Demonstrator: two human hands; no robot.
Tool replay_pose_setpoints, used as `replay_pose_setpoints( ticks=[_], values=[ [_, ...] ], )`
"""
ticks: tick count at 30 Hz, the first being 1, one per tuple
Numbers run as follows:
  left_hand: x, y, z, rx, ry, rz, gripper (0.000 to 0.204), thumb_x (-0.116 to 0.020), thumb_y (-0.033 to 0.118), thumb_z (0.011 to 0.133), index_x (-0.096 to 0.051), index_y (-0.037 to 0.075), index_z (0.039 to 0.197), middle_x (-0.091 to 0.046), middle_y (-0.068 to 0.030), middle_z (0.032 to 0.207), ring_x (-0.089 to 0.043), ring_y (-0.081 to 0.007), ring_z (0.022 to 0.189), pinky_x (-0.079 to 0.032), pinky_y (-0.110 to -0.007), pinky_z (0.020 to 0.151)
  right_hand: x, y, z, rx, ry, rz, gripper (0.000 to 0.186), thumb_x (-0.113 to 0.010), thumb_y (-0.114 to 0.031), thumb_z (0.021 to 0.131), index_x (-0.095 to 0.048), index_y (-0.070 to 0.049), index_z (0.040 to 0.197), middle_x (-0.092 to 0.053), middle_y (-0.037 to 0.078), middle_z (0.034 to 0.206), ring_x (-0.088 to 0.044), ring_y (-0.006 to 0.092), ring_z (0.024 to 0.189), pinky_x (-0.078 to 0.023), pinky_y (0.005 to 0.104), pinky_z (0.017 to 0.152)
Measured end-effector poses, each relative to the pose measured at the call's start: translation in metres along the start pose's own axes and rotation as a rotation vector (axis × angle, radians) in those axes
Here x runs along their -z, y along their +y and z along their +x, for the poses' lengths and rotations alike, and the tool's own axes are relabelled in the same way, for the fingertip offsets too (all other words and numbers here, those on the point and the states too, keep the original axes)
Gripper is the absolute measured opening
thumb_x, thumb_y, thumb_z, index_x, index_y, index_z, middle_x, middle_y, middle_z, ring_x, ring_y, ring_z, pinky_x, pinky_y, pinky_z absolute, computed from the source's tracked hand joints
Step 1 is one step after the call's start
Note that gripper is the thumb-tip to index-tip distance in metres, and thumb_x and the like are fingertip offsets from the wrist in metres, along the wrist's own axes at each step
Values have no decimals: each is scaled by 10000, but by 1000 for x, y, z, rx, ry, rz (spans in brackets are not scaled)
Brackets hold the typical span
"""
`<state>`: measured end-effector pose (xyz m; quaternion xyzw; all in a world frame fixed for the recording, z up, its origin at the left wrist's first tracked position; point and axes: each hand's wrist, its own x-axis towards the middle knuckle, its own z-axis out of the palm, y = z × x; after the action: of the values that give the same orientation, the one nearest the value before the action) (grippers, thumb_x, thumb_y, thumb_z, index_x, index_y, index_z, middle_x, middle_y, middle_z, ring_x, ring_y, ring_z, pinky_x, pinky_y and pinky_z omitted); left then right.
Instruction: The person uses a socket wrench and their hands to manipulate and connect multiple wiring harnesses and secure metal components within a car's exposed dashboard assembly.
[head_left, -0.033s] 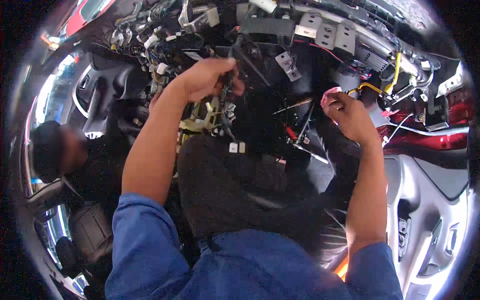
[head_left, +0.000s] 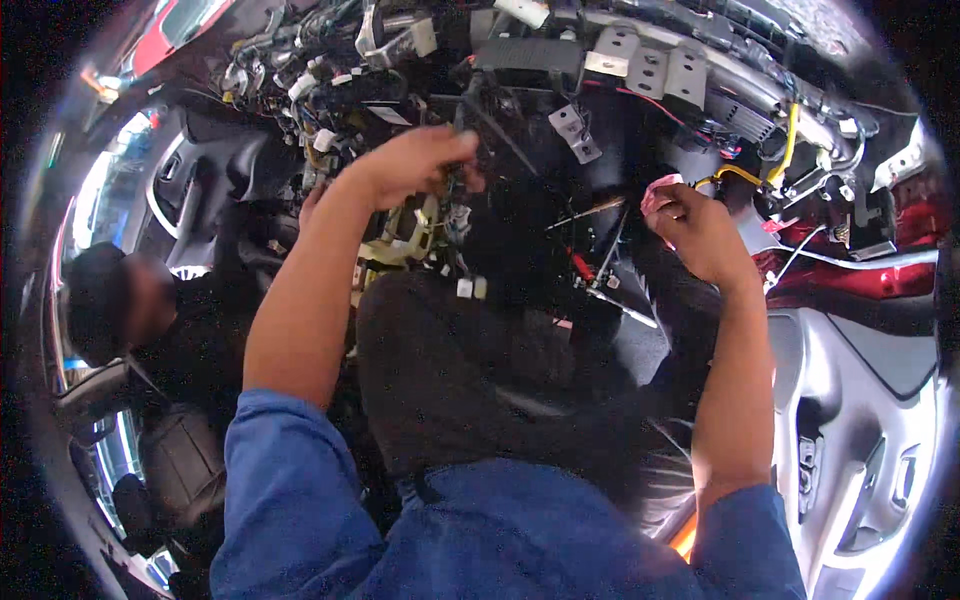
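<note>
I have my left hand (head_left: 425,160) closed around a dark wiring harness (head_left: 456,192) below the dashboard frame, its fingertips partly hidden. Wires with white connectors (head_left: 465,287) hang beneath it, beside a pale yellow-green bracket (head_left: 405,235). My right hand (head_left: 690,225) pinches a crumpled pink piece (head_left: 660,195), perhaps cloth or film, near a yellow cable (head_left: 732,171) on the right. Between my hands, lower down, lie thin tools or rods (head_left: 620,310) and a small red item (head_left: 582,263) on the dark floor.
The exposed metal dash beam (head_left: 650,70) with brackets and cables spans the top. A co-worker in dark clothing (head_left: 180,350) is at the left. Door panels stand at left (head_left: 205,160) and right (head_left: 850,450). A dark seat or my trousers fill the lower middle.
My left hand has moved slightly down, and the hanging wires and connectors beneath it have shifted a little. My right hand stays in place.
</note>
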<state>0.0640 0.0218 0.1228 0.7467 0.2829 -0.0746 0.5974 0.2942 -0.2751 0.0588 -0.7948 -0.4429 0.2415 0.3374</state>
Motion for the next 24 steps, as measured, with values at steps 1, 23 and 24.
replay_pose_setpoints(
  ticks=[1, 23, 24],
  values=[
    [-2, -3, -1, -18, 31, 296, 385, -595, 392, 924, -604, 34, 1066, -655, -68, 963, -591, -164, 903, -473, -346, 838, 3, -1, -3, -9, 0, 9, 475, -680, -312, 823, -603, 16, 1158, -655, 241, 1036, -645, 370, 965, -504, 414, 837],
    [33, -40, -1, -186, 606, 1110, 427, -669, 211, 817, -569, 41, 1196, -614, -192, 1163, -564, -401, 1089, -455, -461, 911, 8, -5, -5, 91, 83, -106, 323, -664, -183, 836, -606, 6, 1091, -679, 170, 918, -668, 285, 841, -504, 364, 767],
    [36, -42, 3, -154, 618, 1129, 470, -669, 261, 825, -557, 14, 1209, -609, -215, 1165, -559, -404, 1103, -448, -458, 934, 8, -7, -5, 86, 78, -107, 323, -664, -183, 836, -606, 6, 1091, -679, 170, 918, -668, 285, 841, -504, 364, 767]
  ],
)
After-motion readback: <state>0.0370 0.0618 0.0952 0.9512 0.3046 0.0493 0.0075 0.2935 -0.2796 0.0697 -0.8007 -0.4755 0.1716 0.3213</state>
